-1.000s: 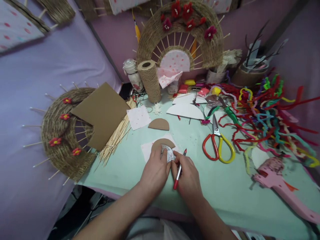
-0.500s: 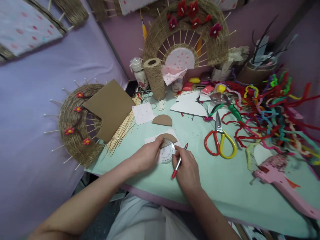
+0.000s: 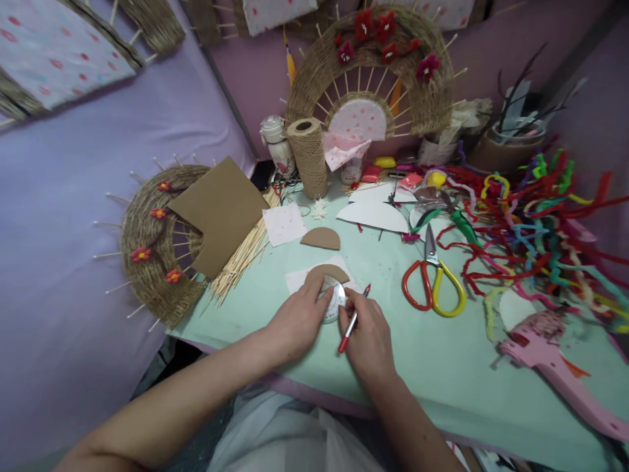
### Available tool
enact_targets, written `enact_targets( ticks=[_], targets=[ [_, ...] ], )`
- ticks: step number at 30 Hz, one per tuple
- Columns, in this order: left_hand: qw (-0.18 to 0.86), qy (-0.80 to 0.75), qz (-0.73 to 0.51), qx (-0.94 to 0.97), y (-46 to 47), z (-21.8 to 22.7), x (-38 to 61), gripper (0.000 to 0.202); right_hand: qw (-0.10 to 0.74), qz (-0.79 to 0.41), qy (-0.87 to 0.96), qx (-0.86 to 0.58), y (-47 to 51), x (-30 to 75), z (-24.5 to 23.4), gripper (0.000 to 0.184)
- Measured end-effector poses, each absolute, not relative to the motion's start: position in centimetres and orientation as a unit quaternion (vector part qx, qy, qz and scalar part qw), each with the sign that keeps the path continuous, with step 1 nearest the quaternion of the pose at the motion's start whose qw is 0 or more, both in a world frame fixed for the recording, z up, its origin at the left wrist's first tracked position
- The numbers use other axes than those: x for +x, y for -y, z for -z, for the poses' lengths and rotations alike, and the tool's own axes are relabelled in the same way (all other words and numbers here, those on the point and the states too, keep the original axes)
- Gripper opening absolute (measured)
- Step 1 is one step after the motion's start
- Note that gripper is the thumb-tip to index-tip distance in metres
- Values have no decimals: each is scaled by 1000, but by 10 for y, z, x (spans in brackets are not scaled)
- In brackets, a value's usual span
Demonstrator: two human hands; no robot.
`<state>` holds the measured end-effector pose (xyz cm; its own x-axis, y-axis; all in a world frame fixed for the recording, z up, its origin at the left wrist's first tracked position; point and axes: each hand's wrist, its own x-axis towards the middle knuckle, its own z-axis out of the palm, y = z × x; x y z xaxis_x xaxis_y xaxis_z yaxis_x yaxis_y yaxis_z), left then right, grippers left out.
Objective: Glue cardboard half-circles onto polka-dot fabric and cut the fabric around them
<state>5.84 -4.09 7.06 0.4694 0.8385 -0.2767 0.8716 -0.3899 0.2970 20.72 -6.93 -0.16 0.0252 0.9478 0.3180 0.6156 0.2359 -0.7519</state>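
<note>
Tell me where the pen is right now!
In the head view, the pen is below the middle, just right of centre. The right hand holds it, between the protractor and the scissors.

Lavender cloth-covered wall (image 3: 73, 170) at left, mauve wall (image 3: 248, 75) at back, dark strip (image 3: 225, 90) running down their shared corner, shadowed purple wall (image 3: 604, 121) at right, pale green tabletop (image 3: 442, 373) with purple edging (image 3: 314, 394), dark grey floor (image 3: 201, 432) below, soft dim light
</note>
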Motion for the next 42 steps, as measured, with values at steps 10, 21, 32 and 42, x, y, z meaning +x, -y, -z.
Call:
enact_targets(
  ticks=[10,21,32,42],
  targets=[
    [153,-513,81,840,41,-72,64,35,414,-201,667,-586,70,207,4,24],
    [146,-519,52,841,43,-62,63,37,429,-188,669,-578,69,207,6,24],
    [135,-505,57,851,40,-68,62,37,430,-191,672,-571,69,208,2,25],
    [110,-508,98,849,39,-70,65,38,428,-197,667,-578,70,208,2,24]
  ],
)
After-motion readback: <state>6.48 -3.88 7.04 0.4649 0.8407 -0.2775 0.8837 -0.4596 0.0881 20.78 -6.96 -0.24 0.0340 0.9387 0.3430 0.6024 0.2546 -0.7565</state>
